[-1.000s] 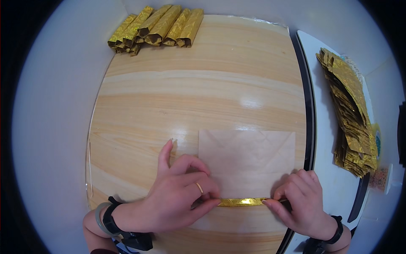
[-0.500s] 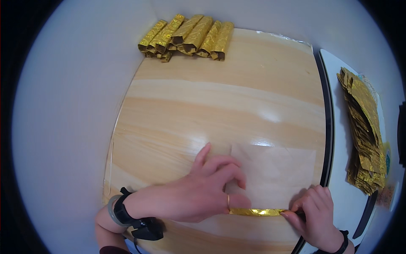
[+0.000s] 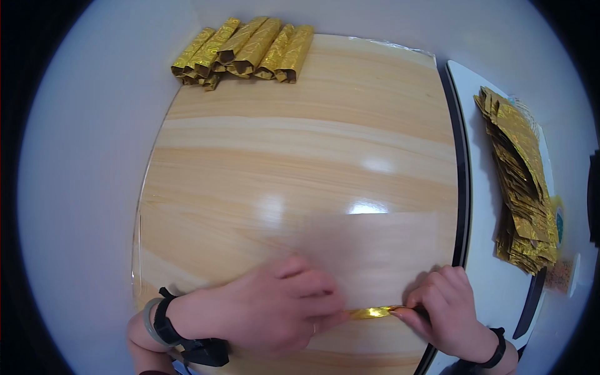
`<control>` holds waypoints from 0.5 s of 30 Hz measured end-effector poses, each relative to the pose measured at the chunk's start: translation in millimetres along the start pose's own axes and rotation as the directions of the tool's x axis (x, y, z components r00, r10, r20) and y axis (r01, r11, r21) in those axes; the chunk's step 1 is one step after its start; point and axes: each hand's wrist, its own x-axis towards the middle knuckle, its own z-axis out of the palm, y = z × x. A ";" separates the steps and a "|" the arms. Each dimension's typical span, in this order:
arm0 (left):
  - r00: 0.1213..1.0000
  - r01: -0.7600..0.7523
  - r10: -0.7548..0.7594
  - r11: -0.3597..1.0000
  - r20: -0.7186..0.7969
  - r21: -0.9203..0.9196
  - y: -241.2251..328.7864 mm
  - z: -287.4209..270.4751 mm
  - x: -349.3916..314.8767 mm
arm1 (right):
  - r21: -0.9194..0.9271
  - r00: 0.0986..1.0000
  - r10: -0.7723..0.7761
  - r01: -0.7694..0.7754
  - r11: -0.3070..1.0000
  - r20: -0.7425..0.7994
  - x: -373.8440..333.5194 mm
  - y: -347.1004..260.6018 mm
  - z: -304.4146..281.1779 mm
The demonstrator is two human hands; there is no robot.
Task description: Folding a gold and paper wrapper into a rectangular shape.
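A sheet of gold foil paper lies on the table with its pale, brownish back facing up. Along its near edge a narrow gold strip is folded over. At the strip's left end, my left hand is blurred, its fingers curled in and its thumb side on the fold. My right hand pinches the right end of the strip between thumb and curled fingers. The left part of the sheet is hidden or smeared behind my left hand.
Several gold paper tubes are piled at the table's far left corner. To the right, past a dark edge strip, a thick stack of gold paper sheets lies on a white surface. A pale wall borders the left side.
My left hand's raised, spread fingers have curled in toward the fold, and less of the strip shows between my hands. The whole view has shifted, placing things further left.
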 end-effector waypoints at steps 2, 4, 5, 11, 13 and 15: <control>0.999 -0.025 0.029 0.992 0.033 -0.127 -5.7 1.8 2.0 | 0.050 0.996 -0.093 0.093 0.994 0.005 3.0 4.4 3.9; 0.995 -0.060 0.079 0.965 0.064 -0.254 -7.7 4.5 4.7 | 0.037 0.995 -0.098 0.097 0.995 0.023 5.6 1.7 0.2; 0.997 -0.072 0.078 0.969 0.016 -0.236 -6.6 6.9 5.8 | 0.028 0.993 -0.113 0.112 0.993 0.042 6.4 0.5 -1.6; 0.996 -0.077 0.079 0.996 -0.030 0.055 6.2 16.3 11.6 | -0.036 0.998 -0.028 0.030 0.999 0.050 3.0 -0.9 -12.3; 0.998 -0.041 0.044 0.997 -0.048 0.061 7.2 19.1 12.0 | -0.034 0.998 0.000 0.002 0.999 0.055 -1.5 4.7 -18.1; 0.997 -0.076 0.078 0.987 -0.009 0.142 6.5 18.5 12.9 | -0.032 0.998 0.025 -0.023 0.999 0.060 -4.1 7.8 -20.4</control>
